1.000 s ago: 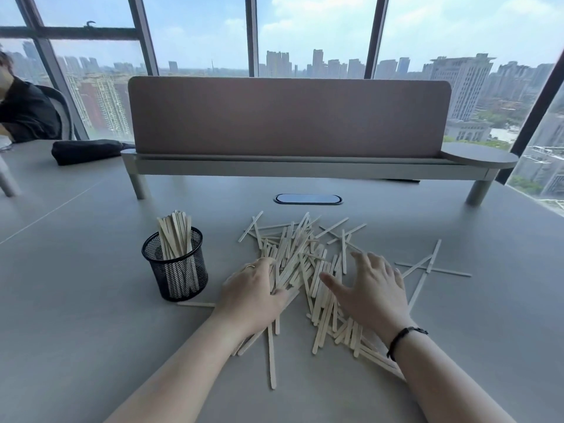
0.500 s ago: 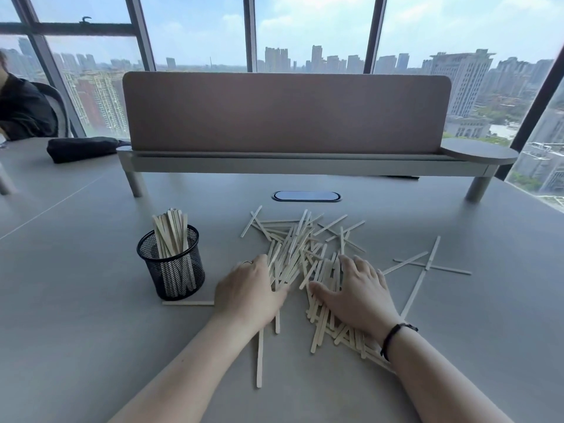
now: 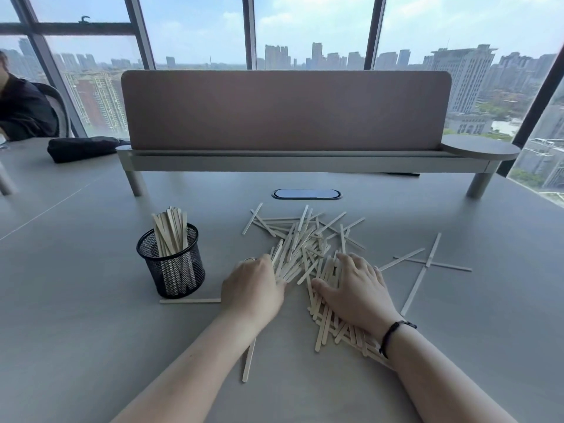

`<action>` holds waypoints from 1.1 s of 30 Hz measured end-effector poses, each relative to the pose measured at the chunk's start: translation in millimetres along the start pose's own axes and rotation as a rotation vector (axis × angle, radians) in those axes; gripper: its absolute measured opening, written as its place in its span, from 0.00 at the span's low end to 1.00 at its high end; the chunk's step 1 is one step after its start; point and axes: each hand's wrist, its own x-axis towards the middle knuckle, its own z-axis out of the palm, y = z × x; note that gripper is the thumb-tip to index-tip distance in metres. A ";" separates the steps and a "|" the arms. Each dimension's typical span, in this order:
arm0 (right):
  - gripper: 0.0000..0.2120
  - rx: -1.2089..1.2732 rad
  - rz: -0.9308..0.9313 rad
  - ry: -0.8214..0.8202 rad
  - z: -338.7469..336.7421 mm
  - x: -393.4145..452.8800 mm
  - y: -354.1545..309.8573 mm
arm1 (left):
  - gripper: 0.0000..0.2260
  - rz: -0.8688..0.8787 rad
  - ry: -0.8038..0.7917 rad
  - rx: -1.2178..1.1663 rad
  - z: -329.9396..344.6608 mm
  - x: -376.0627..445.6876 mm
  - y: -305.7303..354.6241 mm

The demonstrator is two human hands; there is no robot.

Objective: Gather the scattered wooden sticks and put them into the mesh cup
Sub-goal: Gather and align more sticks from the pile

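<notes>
I have the black mesh cup (image 3: 171, 264) as my landmark, standing upright on the grey table (image 3: 76, 346) with a bundle of wooden sticks already upright inside it. To the right of the cup lies the pile of scattered wooden sticks (image 3: 305, 248), with a few strays well off to the pile's far right and one stick lying flat just at the cup's base. My left hand (image 3: 251, 290) rests at the pile's cup-side edge; whether its hidden fingers hold any sticks I cannot tell. My right hand (image 3: 355, 291) lies flat on the pile, fingers spread and pressing, holding nothing. A black bracelet (image 3: 392, 334) circles that wrist.
</notes>
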 end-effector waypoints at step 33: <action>0.37 0.028 0.000 -0.017 -2.5 -2.3 -1.6 | 0.29 0.147 -0.109 0.133 4.2 10.3 -2.5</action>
